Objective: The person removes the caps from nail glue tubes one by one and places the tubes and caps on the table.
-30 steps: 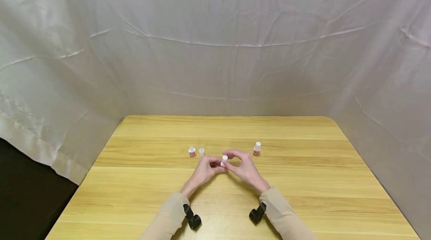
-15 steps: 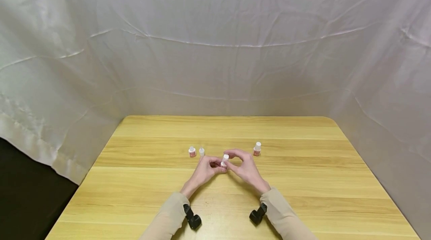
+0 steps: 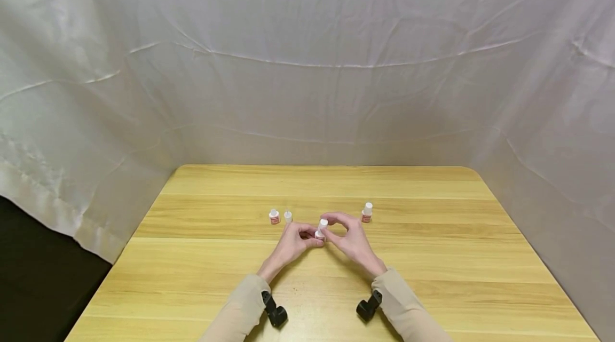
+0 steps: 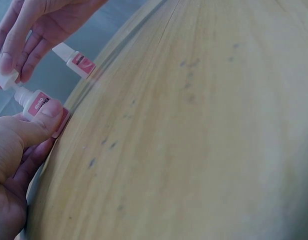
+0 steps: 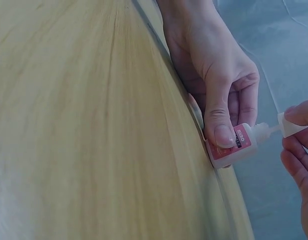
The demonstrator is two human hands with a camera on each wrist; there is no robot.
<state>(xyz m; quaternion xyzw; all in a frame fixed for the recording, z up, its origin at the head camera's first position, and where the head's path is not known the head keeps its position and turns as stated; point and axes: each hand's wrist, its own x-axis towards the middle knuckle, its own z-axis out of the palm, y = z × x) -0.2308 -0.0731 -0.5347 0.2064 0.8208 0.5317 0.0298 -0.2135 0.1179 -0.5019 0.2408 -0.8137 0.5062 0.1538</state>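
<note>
In the head view my left hand [image 3: 290,244] grips a small white bottle with a pink label [image 5: 248,142] near the middle of the table. Its thumb presses on the label, and the bottle's threaded neck [image 5: 262,131] is exposed. My right hand [image 3: 354,241] pinches a white cap [image 4: 5,74] between thumb and fingers, just above that neck. A thin pale stem [image 5: 275,128] runs from the cap to the mouth of the bottle, so the two are apart but linked by the stem. The stem's lower end is hidden inside the bottle.
Left of the hands stands a similar bottle [image 3: 274,217] without a cap. Beside it a white cap [image 3: 288,217] rests with its thin stem pointing up. To the right is a capped bottle [image 3: 367,213]. Pale curtains [image 3: 326,96] enclose the wooden table [image 3: 432,256].
My right hand has raised the cap slightly, up and to the right, from the bottle. My left hand and the other bottles have stayed put.
</note>
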